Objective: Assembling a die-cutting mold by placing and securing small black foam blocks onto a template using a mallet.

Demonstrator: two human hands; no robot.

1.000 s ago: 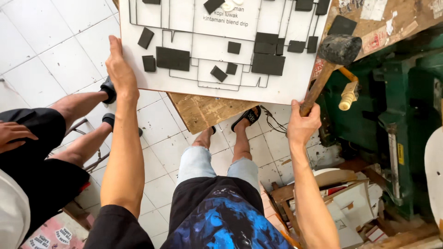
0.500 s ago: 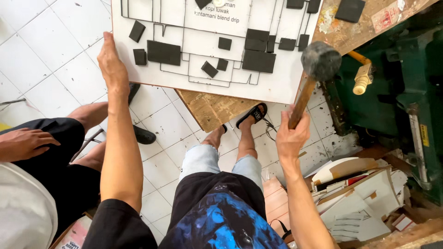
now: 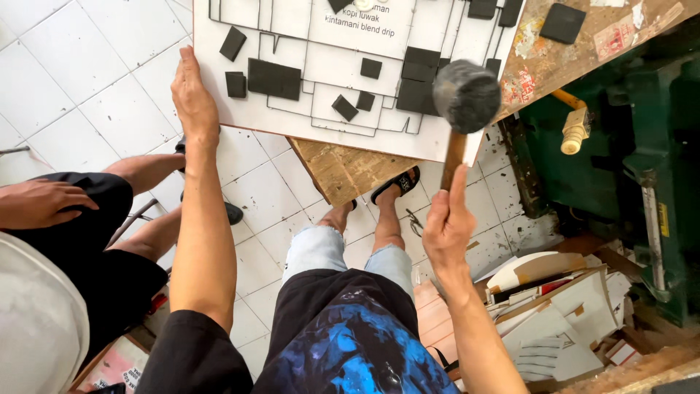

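Note:
A white board [image 3: 292, 109] with thin metal strips and several black foam blocks lies on a wooden bench top [image 3: 350, 171], overhanging its edge. My left hand [image 3: 193, 98] rests flat on the board's left lower corner, holding it down. My right hand [image 3: 448, 226] grips the wooden handle of a mallet [image 3: 465, 95], whose black rubber head hangs just above the board's right lower part, near two larger black blocks [image 3: 419, 80].
Another person sits at the left in black shorts, with a hand [image 3: 44, 204] on the knee. A green machine [image 3: 627, 160] stands at the right. Cardboard and paper scraps [image 3: 561, 306] are piled at the lower right. White floor tiles lie below.
My right hand has swung the mallet from the right of the bench leftward over the board. The mallet head now sits over the board's right lower edge. My left hand has stayed on the board.

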